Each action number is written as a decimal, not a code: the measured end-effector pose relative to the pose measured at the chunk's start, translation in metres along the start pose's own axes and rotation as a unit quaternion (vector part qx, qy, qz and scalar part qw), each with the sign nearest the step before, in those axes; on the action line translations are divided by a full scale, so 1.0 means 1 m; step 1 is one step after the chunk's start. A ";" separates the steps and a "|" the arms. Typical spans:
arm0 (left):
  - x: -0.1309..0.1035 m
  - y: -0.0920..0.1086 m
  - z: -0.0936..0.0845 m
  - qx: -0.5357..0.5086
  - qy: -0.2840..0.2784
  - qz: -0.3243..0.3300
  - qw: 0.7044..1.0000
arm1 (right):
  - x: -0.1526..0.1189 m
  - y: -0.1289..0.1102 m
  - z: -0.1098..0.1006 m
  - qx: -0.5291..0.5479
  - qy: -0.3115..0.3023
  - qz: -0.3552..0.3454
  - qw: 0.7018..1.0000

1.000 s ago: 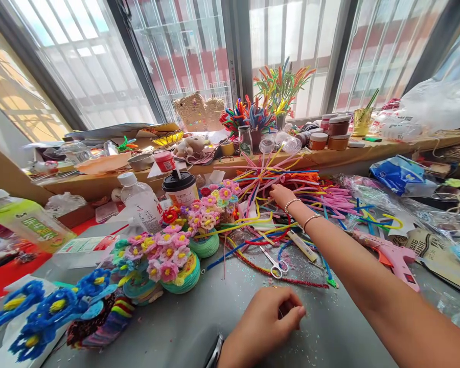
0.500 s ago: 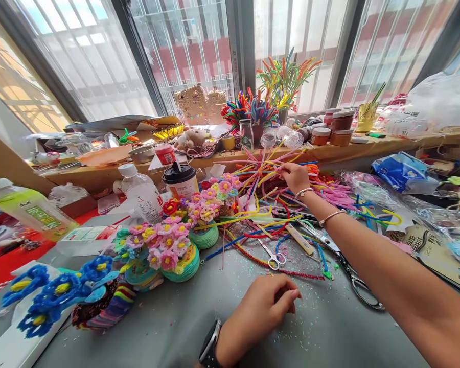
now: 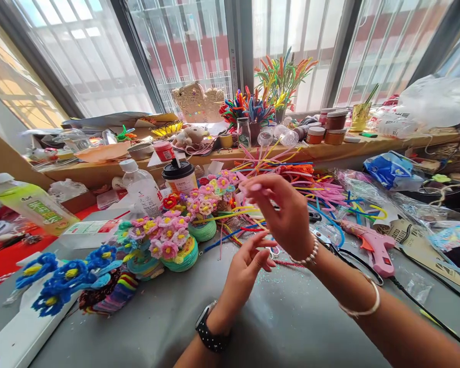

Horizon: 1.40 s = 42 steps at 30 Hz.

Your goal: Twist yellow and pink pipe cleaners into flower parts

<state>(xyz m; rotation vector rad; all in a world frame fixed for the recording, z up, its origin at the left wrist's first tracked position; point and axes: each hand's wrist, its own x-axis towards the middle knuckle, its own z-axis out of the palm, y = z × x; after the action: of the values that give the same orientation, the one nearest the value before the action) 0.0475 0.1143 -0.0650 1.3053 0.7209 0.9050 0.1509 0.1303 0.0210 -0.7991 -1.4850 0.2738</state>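
My right hand [image 3: 285, 217] is raised over the middle of the table, its fingertips closed in a pinch. A small pink tip shows at the fingers, too slight to name. Just below and left, my left hand [image 3: 243, 268] hovers with bent fingers apart and nothing visible in them. Behind both hands lies a heap of pipe cleaners [image 3: 325, 191] in pink, orange, yellow and blue. Pink fuzzy flowers [image 3: 169, 235] in a green coiled pot [image 3: 184, 258] stand to the left of my left hand. Scissors lie partly hidden behind my right wrist.
A pink glue gun [image 3: 377, 248] with a black cord lies at the right. Blue flowers [image 3: 71, 273] in a striped pot stand at the left. A lidded cup [image 3: 179, 176] and clear bottle [image 3: 141, 189] stand behind the flowers. Jars [image 3: 335, 120] line the windowsill.
My right hand has come back from the pipe cleaner heap towards me. My left hand has risen towards it, its fingers loosening. The pink glue gun now shows beside the right forearm.
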 end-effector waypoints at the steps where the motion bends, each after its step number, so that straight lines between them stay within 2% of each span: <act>1: 0.000 0.002 0.000 -0.043 -0.008 0.014 0.999 | -0.010 -0.004 -0.009 0.043 0.062 0.064 0.995; 3: -0.001 0.006 -0.001 -0.116 -0.027 0.034 0.992 | -0.030 -0.003 -0.026 0.116 0.092 0.172 0.974; 5: -0.002 0.008 -0.001 -0.173 -0.035 0.033 0.984 | -0.047 0.005 -0.038 0.202 0.078 0.247 0.945; 6: -0.002 0.008 -0.001 -0.196 -0.035 0.026 0.980 | -0.053 0.010 -0.042 0.248 0.094 0.274 0.924; 10: -0.002 0.009 -0.002 -0.285 -0.023 -0.008 0.958 | -0.067 0.028 -0.052 0.369 0.124 0.346 0.853; 13: -0.002 0.011 -0.004 -0.354 -0.016 -0.021 0.935 | -0.070 0.034 -0.056 0.401 0.140 0.376 0.824; 16: -0.002 0.011 -0.005 -0.381 -0.007 -0.026 0.924 | -0.071 0.034 -0.060 0.412 0.119 0.392 0.814; 22: 0.002 0.007 -0.003 -0.307 0.009 -0.051 0.950 | -0.075 0.033 -0.058 0.385 0.118 0.411 0.818; 24: 0.003 0.005 -0.002 -0.280 0.011 -0.065 0.958 | -0.078 0.033 -0.053 0.351 0.070 0.451 0.818; 27: 0.002 0.004 0.000 -0.235 0.014 -0.094 0.967 | -0.083 0.035 -0.047 0.306 -0.034 0.495 0.813; 29: 0.001 0.005 0.000 -0.222 0.006 -0.104 0.970 | -0.084 0.036 -0.048 0.282 -0.051 0.486 0.826; 32: 0.000 0.008 0.000 -0.239 -0.011 -0.101 0.966 | -0.078 0.040 -0.058 0.252 0.004 0.457 0.853; 34: 0.001 0.010 -0.001 -0.263 -0.005 -0.092 0.960 | -0.073 0.044 -0.069 0.241 0.092 0.449 0.855; 36: 0.001 0.011 -0.002 -0.283 0.009 -0.082 0.955 | -0.069 0.047 -0.079 0.236 0.210 0.433 0.844; 38: 0.002 0.011 -0.003 -0.288 0.024 -0.078 0.954 | -0.067 0.050 -0.086 0.240 0.294 0.418 0.825; 40: 0.003 0.010 -0.004 -0.276 0.037 -0.078 0.957 | -0.066 0.052 -0.089 0.252 0.338 0.415 0.806; 42: 0.004 0.009 -0.006 -0.254 0.057 -0.068 0.963 | -0.065 0.053 -0.090 0.266 0.357 0.420 0.791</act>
<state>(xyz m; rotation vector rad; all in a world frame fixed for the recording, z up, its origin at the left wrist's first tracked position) 0.0427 0.1214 -0.0572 0.7459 0.6053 0.9785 0.2445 0.1005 -0.0528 -0.9074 -0.2213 0.9018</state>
